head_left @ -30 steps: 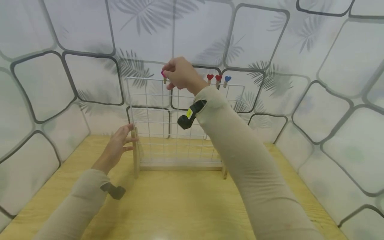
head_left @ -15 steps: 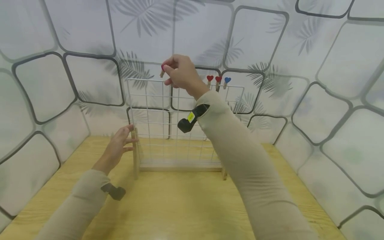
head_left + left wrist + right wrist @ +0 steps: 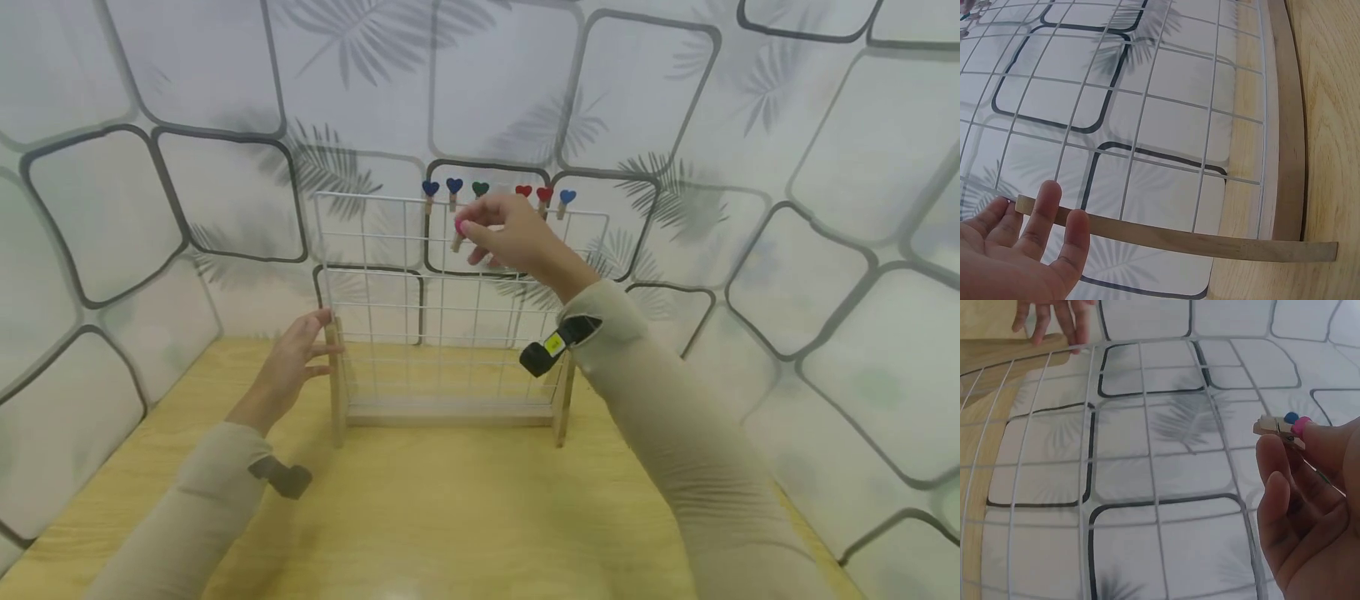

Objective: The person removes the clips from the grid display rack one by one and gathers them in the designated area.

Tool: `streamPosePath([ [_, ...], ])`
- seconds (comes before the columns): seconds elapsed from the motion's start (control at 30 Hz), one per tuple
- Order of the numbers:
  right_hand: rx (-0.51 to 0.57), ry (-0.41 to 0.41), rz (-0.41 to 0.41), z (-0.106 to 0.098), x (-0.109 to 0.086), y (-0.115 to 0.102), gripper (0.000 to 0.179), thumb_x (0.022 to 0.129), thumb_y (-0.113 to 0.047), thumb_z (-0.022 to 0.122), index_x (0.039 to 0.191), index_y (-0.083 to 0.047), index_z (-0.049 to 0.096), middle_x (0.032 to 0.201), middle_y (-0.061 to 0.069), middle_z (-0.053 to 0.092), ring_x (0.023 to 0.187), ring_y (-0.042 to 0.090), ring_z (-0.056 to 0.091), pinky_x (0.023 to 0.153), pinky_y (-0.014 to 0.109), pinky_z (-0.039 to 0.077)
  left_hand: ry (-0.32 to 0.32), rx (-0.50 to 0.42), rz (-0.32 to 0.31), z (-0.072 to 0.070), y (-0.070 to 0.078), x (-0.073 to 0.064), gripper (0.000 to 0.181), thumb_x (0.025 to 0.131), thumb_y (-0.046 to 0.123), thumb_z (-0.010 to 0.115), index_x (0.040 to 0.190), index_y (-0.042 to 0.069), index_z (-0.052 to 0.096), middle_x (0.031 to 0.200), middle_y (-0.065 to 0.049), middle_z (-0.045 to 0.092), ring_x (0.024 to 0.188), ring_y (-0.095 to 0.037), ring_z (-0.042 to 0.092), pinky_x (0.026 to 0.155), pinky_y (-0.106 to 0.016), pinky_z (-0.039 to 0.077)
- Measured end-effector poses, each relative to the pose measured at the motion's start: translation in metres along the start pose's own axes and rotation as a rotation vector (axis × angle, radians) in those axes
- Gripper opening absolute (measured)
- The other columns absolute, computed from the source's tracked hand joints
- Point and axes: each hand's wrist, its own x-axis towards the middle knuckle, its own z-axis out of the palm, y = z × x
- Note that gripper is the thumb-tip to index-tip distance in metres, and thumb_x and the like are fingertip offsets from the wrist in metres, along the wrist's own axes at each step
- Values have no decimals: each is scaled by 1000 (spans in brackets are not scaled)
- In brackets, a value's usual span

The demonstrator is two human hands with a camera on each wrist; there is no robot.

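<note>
In the head view my right hand [image 3: 513, 237] pinches a small wooden clothespin [image 3: 456, 242] with a pink heart, in front of the white wire grid [image 3: 387, 277] and below its top wire. The right wrist view shows the same clothespin [image 3: 1279, 426] between thumb and finger, its tip off the wires. My left hand [image 3: 288, 367] is at the grid's left wooden post [image 3: 337, 400]. Its fingers reach past the post [image 3: 1166, 239] in the left wrist view, fairly straight and spread, at the post's end.
Along the top wire sit several heart clothespins: dark blue ones [image 3: 431, 189], a green one [image 3: 480, 189], red ones [image 3: 523, 192] and a lighter blue one [image 3: 567, 197]. The grid stands on a wooden table [image 3: 450, 517] before a patterned backdrop [image 3: 502, 83].
My right hand has lifted the pink-heart clothespin off the top wire, then moved right and down with it. Dark blue and green hearts behind the hand now show. The left hand stays put.
</note>
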Motion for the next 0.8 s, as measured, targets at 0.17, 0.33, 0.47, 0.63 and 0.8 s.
streamPosePath([
  [0.17, -23, 14, 49, -12, -23, 34, 21, 99, -19, 58, 114, -6, 63, 107, 12, 66, 84, 28, 66, 72, 42, 56, -14, -12, -14, -2, -2, 2, 69, 105, 49, 16, 154, 1, 7, 160, -19, 4, 131, -44, 32, 104, -58, 32],
  [0.33, -13, 24, 74, -24, -46, 63, 26, 100, -19, 56, 118, -1, 61, 109, 18, 64, 81, 23, 66, 69, 40, 55, -16, -19, -21, -2, 0, 2, 68, 105, 47, 15, 154, 0, 6, 159, -21, 4, 129, -41, 34, 102, -55, 34],
  [0.47, -5, 36, 109, -33, -66, 84, 29, 101, -19, 54, 120, 2, 59, 109, 18, 62, 83, 22, 65, 67, 33, 54, -21, -6, -18, -1, 2, 2, 68, 105, 47, 14, 153, -1, 6, 159, -21, 3, 129, -42, 34, 102, -54, 34],
  [0.63, -14, 73, 166, -42, -92, 120, 29, 101, -22, 55, 119, 1, 61, 107, 18, 64, 83, 23, 65, 66, 32, 54, -24, 32, -6, -1, 2, 2, 68, 106, 46, 14, 153, -2, 5, 158, -23, 4, 127, -44, 33, 102, -57, 33],
  [0.8, -36, 109, 243, -44, -118, 164, 28, 101, -18, 55, 118, 3, 61, 107, 19, 64, 80, 20, 65, 65, 33, 54, -13, 33, -8, 0, 2, 2, 68, 106, 46, 15, 152, -4, 7, 156, -24, 7, 125, -44, 34, 101, -57, 33],
])
